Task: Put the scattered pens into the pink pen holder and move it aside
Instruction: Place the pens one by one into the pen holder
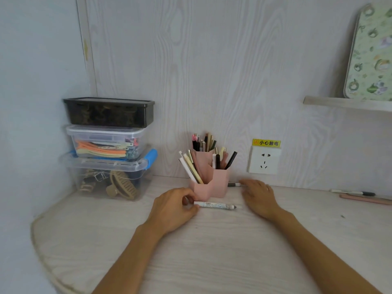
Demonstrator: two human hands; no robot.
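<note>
Pale wood-grain laminate covers the desk (212, 251) on which both hands work; the left hand (174, 206) has its fingers curled, thumb and forefinger pinching the near end of a white marker pen with a grey tip (216, 205), which lies flat and runs rightward away from those fingertips; the right hand (257, 195) lies palm down with fingers loosely spread and nearly straight, gripping nothing, its fingertips (244, 183) at or touching the end of a small white-and-black pen (233, 184) that lies flat against the wall edge, though contact cannot be confirmed; both forearms reach in from the lower edge, the left angled up from the lower left, the right from the lower right; the pink plastic three-compartment pen holder (209, 183) stands upright between the two hands, just beyond the left fingertips and just left of the right fingertips, its compartments crowded with pens and pencils too many to count; well to the right of the right hand lie two more pens, one white-and-black marker (353, 192) and one pink pen (364, 199); left of the left hand stand three stacked plastic boxes (108, 149), a dark one atop two clear ones; beyond the right fingers, one white wall socket (264, 160) carries a yellow label.
</note>
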